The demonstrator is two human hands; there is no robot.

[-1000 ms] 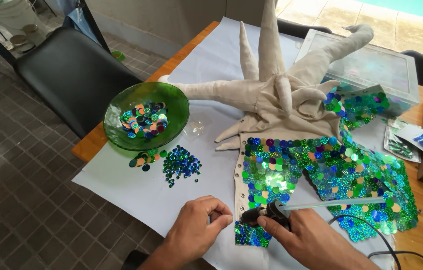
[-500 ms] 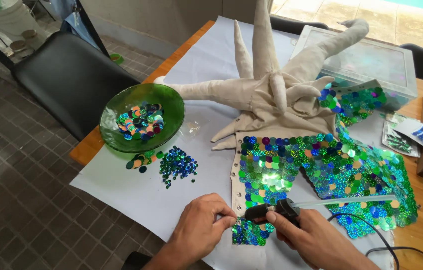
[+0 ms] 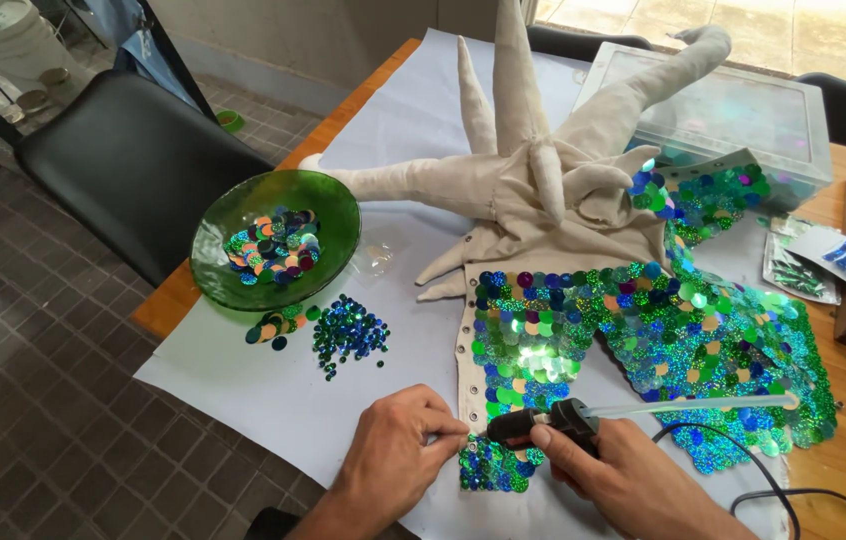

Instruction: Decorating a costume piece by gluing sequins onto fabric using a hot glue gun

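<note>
Head view: right hand (image 3: 633,480) is wrapped tight round a black glue gun (image 3: 543,422), nozzle aimed at the near edge of the sequined fabric piece (image 3: 643,350). Left hand (image 3: 393,460) is pinched together at that same edge, just left of the nozzle; can't tell if there's a sequin in it. The green bowl (image 3: 275,238) of sequins sits well left of the fabric. I'd keep the glue dots tiny and overlap each sequin like scales.
</note>
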